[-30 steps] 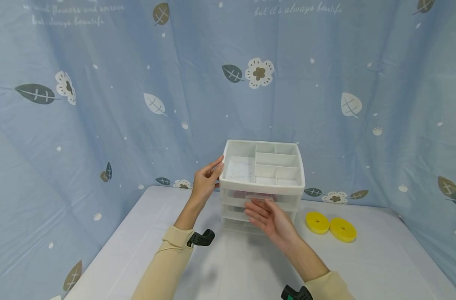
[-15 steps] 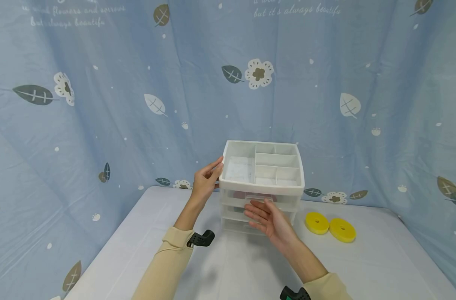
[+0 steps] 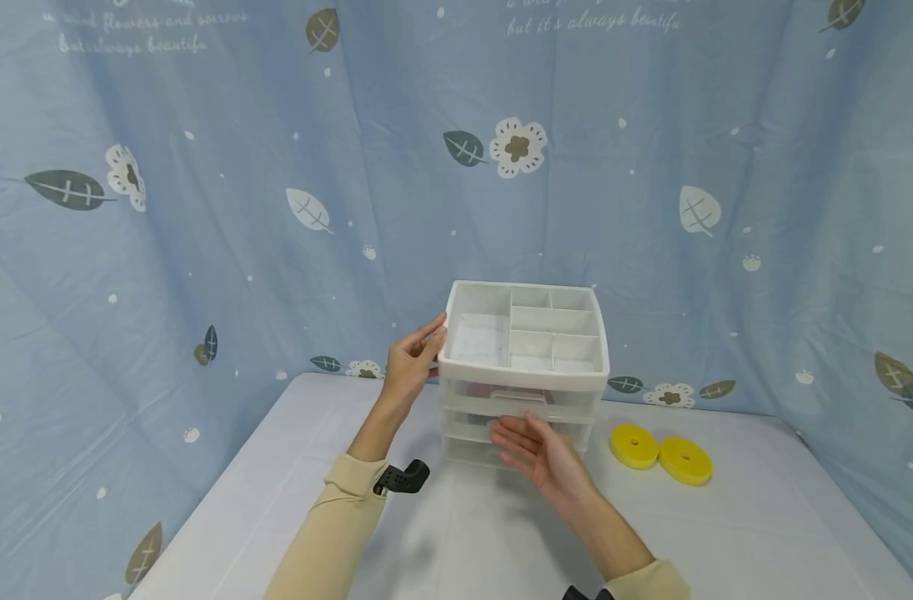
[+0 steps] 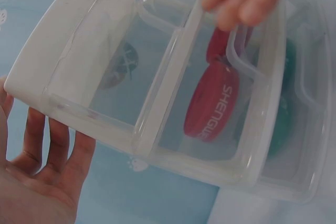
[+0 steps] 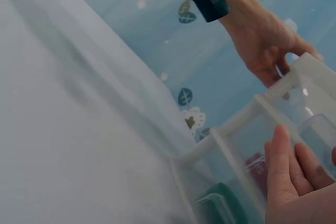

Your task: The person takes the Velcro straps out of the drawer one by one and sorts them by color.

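- The right hand is hanging open before the unit, fingers extended close together, thumb standing apart; it is gripping nothing. Whether its fingertips are touching plastic, I cannot tell.
- Just beyond those fingertips, the clear plastic middle drawer is sitting pushed in, its translucent curved handle lying close to them. This hand is being the nearer one to the drawer fronts, and that short reach, forward and toward the person's left, is what seems to be mattering most.
- The drawer's long side is running left to right, while the right forearm is slanting across it from the lower right.
- The left hand is pressing spread, fairly straight fingers against the upper left side of the white plastic three-drawer unit, apparently bracing it without closing round it.
- The unit is standing upright on the white-covered bench, its front facing the person, its divided tray topping it.
- Inside, red rounded objects are lying in the middle drawer, green ones in the bottom drawer.
- Farther out, two yellow discs are lying right of the unit.
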`<move>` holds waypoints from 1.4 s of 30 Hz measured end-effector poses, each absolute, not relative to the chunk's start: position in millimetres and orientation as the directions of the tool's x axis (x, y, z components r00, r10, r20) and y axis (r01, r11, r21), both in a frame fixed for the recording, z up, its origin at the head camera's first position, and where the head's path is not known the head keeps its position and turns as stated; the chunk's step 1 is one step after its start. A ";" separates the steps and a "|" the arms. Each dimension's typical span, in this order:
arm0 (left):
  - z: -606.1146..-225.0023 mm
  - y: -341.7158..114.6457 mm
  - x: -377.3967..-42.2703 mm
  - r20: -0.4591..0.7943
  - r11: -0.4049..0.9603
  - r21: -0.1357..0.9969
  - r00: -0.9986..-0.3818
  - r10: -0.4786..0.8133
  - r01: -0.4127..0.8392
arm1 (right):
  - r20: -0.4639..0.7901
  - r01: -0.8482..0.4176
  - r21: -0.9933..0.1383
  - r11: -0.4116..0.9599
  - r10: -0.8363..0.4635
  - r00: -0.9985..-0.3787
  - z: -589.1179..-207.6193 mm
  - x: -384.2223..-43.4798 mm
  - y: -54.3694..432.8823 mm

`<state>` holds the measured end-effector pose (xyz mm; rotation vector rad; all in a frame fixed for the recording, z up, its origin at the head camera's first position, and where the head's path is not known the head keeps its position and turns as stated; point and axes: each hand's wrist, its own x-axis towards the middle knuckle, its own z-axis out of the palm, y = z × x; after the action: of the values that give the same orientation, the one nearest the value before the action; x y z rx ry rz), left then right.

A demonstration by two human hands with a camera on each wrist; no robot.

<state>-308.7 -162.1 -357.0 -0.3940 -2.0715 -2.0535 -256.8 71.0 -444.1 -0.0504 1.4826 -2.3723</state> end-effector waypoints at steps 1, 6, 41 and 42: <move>-356.7 -161.8 -308.3 0.325 0.001 0.946 -0.945 0.047 0.325 | -0.162 0.284 -0.872 -0.400 -0.311 -0.937 -446.4 -256.5 71.0; -356.1 -161.1 -308.1 0.319 -0.009 0.948 -0.947 0.046 0.319 | -0.195 0.330 -0.846 -0.419 -0.333 -0.922 -457.4 -254.9 70.5; -367.5 -164.3 -319.9 0.324 0.022 0.946 -0.945 0.038 0.325 | -0.159 0.297 -0.729 -0.617 -0.268 -0.950 -466.0 -248.9 60.8; -370.8 -164.6 -322.9 0.331 0.026 0.943 -0.943 0.032 0.332 | -0.158 0.297 -0.729 -0.617 -0.270 -0.950 -465.9 -248.9 60.7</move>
<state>-322.9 -164.6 -370.8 -0.3780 -2.0809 -2.0172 -248.9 60.7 -465.9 0.0471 1.1680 -2.5722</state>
